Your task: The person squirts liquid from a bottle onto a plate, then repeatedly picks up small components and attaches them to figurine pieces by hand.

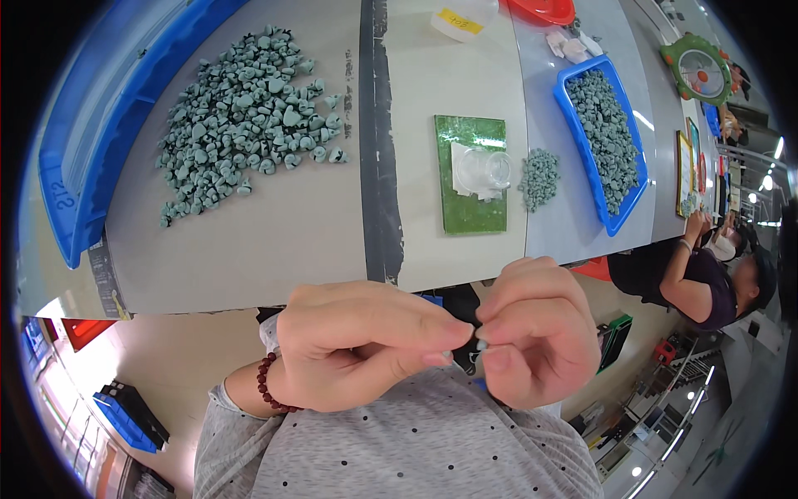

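A tiny pale-green solid piece is pinched between the nearly closed thumb and forefinger of the bare right hand, beside the bare left hand, its thumb and forefinger drawn together, contents indiscernible, before a grey, dark-dotted fabric shirt.

The pale tabletop, crossed by a dark strip, stands over a beige floor. Bright glare washes the left edge, near a blue crate. At right are a green-rimmed fan, glowing tube lights and metal shelving.
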Tool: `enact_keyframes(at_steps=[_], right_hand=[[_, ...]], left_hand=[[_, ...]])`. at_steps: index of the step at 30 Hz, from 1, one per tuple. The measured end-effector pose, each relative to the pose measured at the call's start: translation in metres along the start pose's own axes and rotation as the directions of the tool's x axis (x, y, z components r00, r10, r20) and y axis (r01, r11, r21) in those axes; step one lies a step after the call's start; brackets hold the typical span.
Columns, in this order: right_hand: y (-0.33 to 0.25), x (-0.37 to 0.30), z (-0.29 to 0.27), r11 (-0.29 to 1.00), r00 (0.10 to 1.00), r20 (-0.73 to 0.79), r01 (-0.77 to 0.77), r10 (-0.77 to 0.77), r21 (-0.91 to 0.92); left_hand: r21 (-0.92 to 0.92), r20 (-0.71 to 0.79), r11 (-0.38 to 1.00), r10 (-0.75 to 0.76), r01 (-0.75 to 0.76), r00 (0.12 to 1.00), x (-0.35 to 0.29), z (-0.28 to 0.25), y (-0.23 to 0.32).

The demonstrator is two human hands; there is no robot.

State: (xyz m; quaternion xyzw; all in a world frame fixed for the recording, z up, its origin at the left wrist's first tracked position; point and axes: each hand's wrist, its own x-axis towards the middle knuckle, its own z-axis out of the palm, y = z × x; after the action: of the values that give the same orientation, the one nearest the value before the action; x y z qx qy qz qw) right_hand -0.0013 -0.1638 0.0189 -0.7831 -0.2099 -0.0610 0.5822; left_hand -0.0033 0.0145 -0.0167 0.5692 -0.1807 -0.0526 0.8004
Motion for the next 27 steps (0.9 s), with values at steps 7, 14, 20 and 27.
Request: enact_keyframes(at_steps=[7, 14, 20, 27], right_hand=[[-0.001, 0.002, 0.002, 0.999, 1.0, 0.014, 0.024, -0.024, -0.046], [-0.002, 0.001, 0.007, 0.959, 0.989, 0.003, 0.142, -0.146, -0.247], [0.0, 0.0, 0.009, 0.884, 0.958, -0.014, 0.259, -0.287, -0.389], [-0.002, -0.001, 0.01, 0.862, 0.951, -0.023, 0.27, -0.309, -0.43]], left_hand=[[0.085, -0.03, 0.994, -0.065, 0.067, 0.997, -0.004, 0.001, 0.004], [0.162, 0.015, 0.976, 0.145, -0.145, 0.989, -0.006, -0.001, -0.008], [0.167, 0.045, 0.972, 0.157, -0.162, 0.987, -0.007, -0.003, -0.008], [0.15, 0.057, 0.969, 0.19, -0.196, 0.98, -0.007, -0.001, -0.01]])
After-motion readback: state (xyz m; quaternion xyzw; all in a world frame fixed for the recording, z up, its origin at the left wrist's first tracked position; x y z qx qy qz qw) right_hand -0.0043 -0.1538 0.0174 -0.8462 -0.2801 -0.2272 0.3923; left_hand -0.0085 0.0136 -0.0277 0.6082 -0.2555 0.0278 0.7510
